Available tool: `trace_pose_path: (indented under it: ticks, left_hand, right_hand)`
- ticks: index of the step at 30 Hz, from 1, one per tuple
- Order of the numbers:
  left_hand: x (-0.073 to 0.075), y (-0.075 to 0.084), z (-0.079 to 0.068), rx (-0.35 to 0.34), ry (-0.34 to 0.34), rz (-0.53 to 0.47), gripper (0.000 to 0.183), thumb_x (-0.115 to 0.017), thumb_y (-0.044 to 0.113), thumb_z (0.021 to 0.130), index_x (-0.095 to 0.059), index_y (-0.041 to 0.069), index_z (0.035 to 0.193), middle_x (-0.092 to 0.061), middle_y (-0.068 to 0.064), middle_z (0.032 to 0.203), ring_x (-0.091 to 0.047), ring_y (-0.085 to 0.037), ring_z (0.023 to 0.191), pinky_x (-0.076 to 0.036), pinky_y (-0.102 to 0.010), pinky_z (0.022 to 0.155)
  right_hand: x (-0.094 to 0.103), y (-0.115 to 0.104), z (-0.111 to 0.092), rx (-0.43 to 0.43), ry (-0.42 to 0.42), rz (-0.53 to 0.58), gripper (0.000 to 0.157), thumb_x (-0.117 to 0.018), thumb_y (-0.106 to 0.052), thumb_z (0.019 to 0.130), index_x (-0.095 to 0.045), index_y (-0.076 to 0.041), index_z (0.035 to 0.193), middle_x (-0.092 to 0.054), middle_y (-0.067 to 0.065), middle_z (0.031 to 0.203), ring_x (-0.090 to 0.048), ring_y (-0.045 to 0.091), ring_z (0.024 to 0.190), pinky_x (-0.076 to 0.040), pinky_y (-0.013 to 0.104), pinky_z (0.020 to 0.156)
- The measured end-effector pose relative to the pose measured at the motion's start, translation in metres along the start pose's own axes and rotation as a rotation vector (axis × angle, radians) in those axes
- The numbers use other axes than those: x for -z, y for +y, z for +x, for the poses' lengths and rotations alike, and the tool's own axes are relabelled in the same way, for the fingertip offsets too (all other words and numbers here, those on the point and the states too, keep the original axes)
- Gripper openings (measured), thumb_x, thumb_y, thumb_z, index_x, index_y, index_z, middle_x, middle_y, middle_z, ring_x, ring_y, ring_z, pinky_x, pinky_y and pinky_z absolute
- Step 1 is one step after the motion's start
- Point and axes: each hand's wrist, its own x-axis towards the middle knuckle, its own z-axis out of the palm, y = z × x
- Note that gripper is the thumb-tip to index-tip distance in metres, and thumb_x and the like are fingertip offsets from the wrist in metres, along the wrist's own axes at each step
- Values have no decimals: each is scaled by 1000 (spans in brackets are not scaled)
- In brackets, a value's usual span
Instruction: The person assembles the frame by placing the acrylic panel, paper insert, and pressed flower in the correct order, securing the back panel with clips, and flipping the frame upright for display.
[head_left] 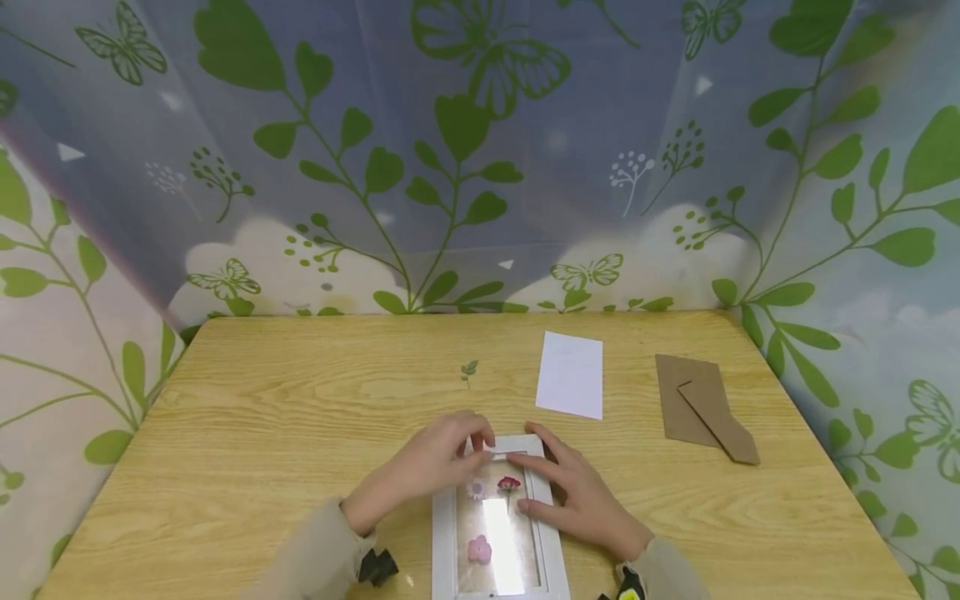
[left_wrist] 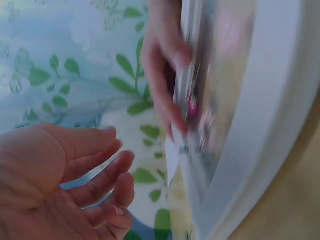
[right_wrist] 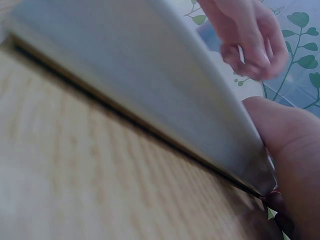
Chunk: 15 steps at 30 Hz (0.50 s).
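Observation:
A white picture frame with a clear pane lies at the table's front. Inside it show a red flower, a pale daisy-like flower and a pink flower. My right hand grips the frame's far right corner, some fingers over the rim and one at the far edge. In the right wrist view the frame's side wall hides part of the grip. Over the far left corner hovers my left hand; its fingers are loosely bent, with nothing visible between them.
A small green leaf sprig lies beyond the frame. To its right is a white card, and further right a brown backing board with a stand leg. A leaf-printed curtain borders the wooden table.

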Motion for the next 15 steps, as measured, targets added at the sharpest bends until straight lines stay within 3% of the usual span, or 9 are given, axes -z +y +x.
trace_pose_path:
  ticks: [10, 15]
  left_hand:
    - [17, -48, 58, 183, 100, 69, 5, -68, 14, 94, -65, 9, 93, -58, 3, 78, -50, -12, 64, -43, -28, 57]
    - [17, -68, 74, 321, 78, 129, 16, -69, 20, 94, -60, 9, 87, -56, -2, 74, -48, -15, 63, -38, -30, 56]
  right_hand:
    - [2, -2, 0, -32, -29, 20, 53, -67, -47, 91, -55, -34, 142, -28, 8, 161, -38, 37, 139, -36, 66, 100]
    - [2, -2, 0, -40, -30, 26, 53, -67, -47, 92, -55, -35, 142, -27, 8, 161, -37, 37, 139, -35, 66, 100]
